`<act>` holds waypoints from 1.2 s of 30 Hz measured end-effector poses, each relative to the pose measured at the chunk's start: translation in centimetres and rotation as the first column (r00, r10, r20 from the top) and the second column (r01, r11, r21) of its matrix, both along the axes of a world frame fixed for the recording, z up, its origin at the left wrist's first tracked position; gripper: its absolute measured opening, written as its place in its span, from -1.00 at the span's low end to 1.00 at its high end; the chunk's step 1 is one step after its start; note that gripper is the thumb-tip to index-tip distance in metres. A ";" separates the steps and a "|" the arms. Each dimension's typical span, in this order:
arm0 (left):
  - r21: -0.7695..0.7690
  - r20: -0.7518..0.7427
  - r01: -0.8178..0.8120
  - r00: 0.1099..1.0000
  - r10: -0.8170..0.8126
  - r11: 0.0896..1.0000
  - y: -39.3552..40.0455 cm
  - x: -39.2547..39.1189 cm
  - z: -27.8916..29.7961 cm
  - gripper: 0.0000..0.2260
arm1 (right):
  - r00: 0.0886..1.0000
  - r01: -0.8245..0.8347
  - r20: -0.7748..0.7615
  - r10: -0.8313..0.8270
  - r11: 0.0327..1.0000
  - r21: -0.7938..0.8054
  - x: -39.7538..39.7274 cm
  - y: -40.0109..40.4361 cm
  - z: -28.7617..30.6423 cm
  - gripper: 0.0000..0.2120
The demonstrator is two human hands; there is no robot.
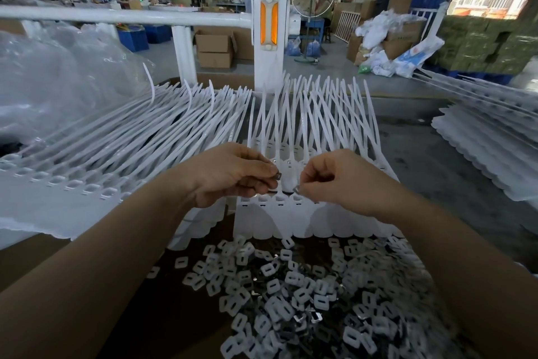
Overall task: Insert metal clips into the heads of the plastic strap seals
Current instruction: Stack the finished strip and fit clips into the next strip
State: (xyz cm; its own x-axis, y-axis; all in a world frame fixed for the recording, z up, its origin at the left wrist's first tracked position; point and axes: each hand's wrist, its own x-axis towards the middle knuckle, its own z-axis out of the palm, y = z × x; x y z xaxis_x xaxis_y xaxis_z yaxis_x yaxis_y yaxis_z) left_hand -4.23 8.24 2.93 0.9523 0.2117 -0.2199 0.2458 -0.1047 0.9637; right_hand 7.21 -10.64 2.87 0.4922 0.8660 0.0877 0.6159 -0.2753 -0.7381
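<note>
Both hands work just above a row of white plastic strap seals (pixel 279 213) lying on the desk, heads toward the near side and tails fanned out toward the far side; the left hand (pixel 233 175) has its grip closed on a small metal clip (pixel 278 175) pinched between thumb and forefinger, and other clips may be tucked in its palm, though that cannot be told; the right hand (pixel 334 181) has its grip narrow too, pinching a second metal clip (pixel 297 189) at the fingertips, low and just over the heads of the seals.

The step in hand looks like seating a clip: the right hand's clip sits nearest a head slot, while the left holds the next one ready beside it; whether the clip already touches the plastic is too small to tell.

On the near side, a loose heap of clips and small white plastic pieces (pixel 291 286) is spread across the dark desk, well within reach of either hand; to the left lies a large stack of further seals (pixel 87 160), and another stack (pixel 489 154) lies at the right edge.

The next move probably calls for turning the clip so it lines up with the slot in the head, then pressing it straight in with the fingertip; the neighbouring heads sit close together, so the aim must be fine.
</note>
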 end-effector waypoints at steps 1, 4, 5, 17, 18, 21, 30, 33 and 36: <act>0.007 -0.003 -0.008 1.000 0.008 1.000 0.0 0.0 0.0 -0.93 | 0.999 -0.023 0.043 0.027 0.996 -0.081 0.0 0.0 -0.1 -0.91; 0.059 0.005 -0.034 0.999 0.034 0.998 -0.3 0.0 -0.1 -0.93 | 0.981 -0.035 0.180 0.079 0.971 -0.235 0.0 0.2 -0.4 -0.93; 0.081 0.009 -0.044 0.999 0.043 0.996 -0.4 0.1 -0.1 -0.94 | 0.978 -0.035 0.193 0.081 0.972 -0.233 0.0 0.3 -0.4 -0.93; -0.014 -0.024 -0.046 0.999 0.046 0.999 -1.6 0.2 0.7 -0.91 | 0.942 0.022 0.323 -0.094 0.975 0.221 -0.4 0.3 0.0 -0.90; -0.023 -0.029 -0.037 0.999 0.036 0.999 -1.6 0.2 0.7 -0.91 | 0.941 0.020 0.325 -0.091 0.976 0.216 -0.5 0.3 0.0 -0.92; -0.012 -0.020 0.006 1.000 -0.006 1.000 -1.6 0.0 0.8 -0.88 | 0.970 0.011 0.237 -0.059 0.980 0.198 -0.6 0.4 0.0 -0.93; 0.250 0.135 -0.035 0.991 0.001 0.968 -1.5 -0.2 1.2 -0.90 | 0.997 0.066 -0.058 -0.058 0.985 0.157 -0.5 0.2 0.3 -0.91; 0.332 0.136 -0.032 0.991 -0.015 0.943 -1.9 -0.2 1.2 -0.92 | 0.996 0.060 -0.077 -0.049 0.988 0.142 -0.6 0.2 0.2 -0.90; 0.414 0.132 -0.035 0.991 -0.023 0.909 -2.2 -0.1 1.1 -0.92 | 0.996 0.047 -0.079 -0.036 0.990 0.136 -0.5 0.3 0.0 -0.91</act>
State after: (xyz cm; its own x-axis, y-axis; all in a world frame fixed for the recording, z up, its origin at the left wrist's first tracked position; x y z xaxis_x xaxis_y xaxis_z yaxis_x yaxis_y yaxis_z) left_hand -4.31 6.09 4.07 0.9649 0.2622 0.0156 0.1223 -0.5009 0.8568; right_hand 6.72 -10.35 2.88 0.5372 0.8270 0.1657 0.5465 -0.1916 -0.8152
